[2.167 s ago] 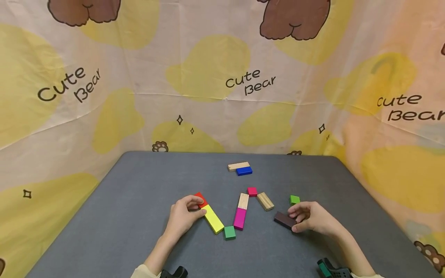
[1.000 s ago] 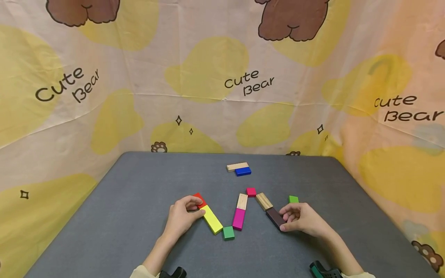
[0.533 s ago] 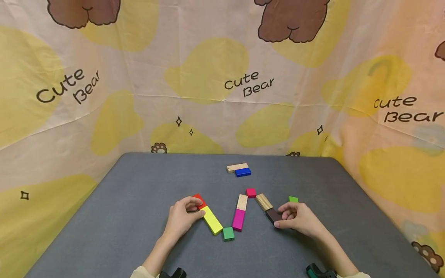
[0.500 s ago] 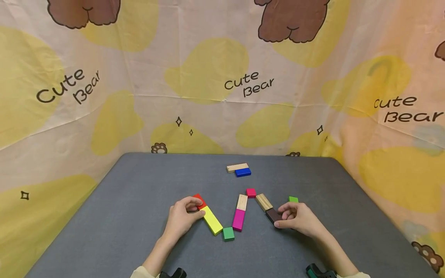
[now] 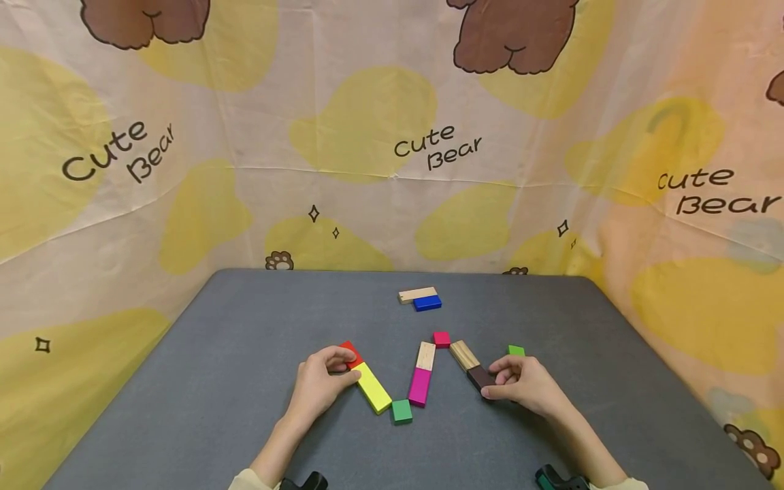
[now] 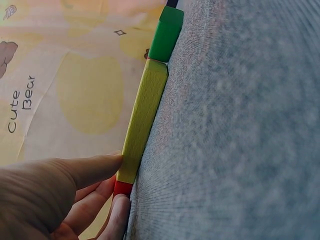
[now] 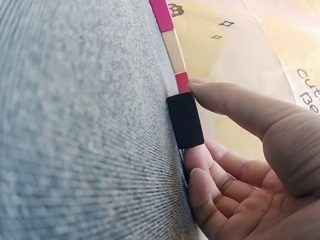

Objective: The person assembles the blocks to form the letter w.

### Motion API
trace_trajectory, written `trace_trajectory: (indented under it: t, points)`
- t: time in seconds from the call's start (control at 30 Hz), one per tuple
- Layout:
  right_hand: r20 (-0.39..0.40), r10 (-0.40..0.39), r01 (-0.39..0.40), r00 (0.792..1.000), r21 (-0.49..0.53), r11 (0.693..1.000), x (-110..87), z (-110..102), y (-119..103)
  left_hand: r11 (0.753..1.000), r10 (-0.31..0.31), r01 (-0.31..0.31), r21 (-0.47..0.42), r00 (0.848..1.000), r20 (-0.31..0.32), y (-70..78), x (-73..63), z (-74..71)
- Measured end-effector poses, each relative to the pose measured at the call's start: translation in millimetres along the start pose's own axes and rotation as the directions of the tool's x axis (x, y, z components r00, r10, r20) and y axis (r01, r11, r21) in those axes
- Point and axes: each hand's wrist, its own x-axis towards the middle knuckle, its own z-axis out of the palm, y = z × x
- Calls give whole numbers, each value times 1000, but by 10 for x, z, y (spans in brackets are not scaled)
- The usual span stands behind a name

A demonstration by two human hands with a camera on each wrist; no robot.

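Right hand pinches the dark block at the end of a zigzag row

The dark block (image 5: 480, 379) lies on the gray table (image 5: 275, 306) at the row's right end, its far end meeting the striped wooden block (image 5: 464, 355). The right hand (image 5: 525, 388) pinches it, thumb at its near end and fingers along its right side. The light green block (image 5: 516, 350) sits just beyond that hand, partly hidden by it; whether they touch cannot be told.

At the row's other end, the left hand (image 5: 320, 382) grips the red block (image 5: 349, 349), its thumb against the edge of the yellow block (image 5: 372, 388), which meets the red one end to end. Near the yellow block's lower corner sits the green block (image 5: 401, 412), close to the magenta block (image 5: 419, 386). The pale wooden block (image 5: 426, 355) continues upward from the magenta one, and the pink block (image 5: 442, 339) sits at the peak, near the striped one's top corner.

The blue block (image 5: 427, 303) and the long pale block (image 5: 417, 294) lie side by side well beyond the row, near the table's back edge. Broad gray margins separate both hands from the slanting side edges. Patterned cloth (image 5: 355, 170) rises behind.
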Motion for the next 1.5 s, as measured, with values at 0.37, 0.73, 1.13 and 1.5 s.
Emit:
trace_trajectory:
  t: [0.37,0.73,1.13,1.5]
  points:
    - [47,-11,7,999,91,996,-9,-33,19,1000,-9,9,1,1000,-2,4,-8,0]
    - [64,-6,-3,998,129,992,-34,-57,29,1000,-2,2,2,1000,-1,3,-22,-2]
    - [-51,-40,46,998,117,992,-40,-115,35,1000,10,-10,-2,1000,-4,15,-26,-12]
    - [-234,-118,139,965,74,988,2,-260,185,1000,8,-8,-15,1000,-4,40,-32,-16]
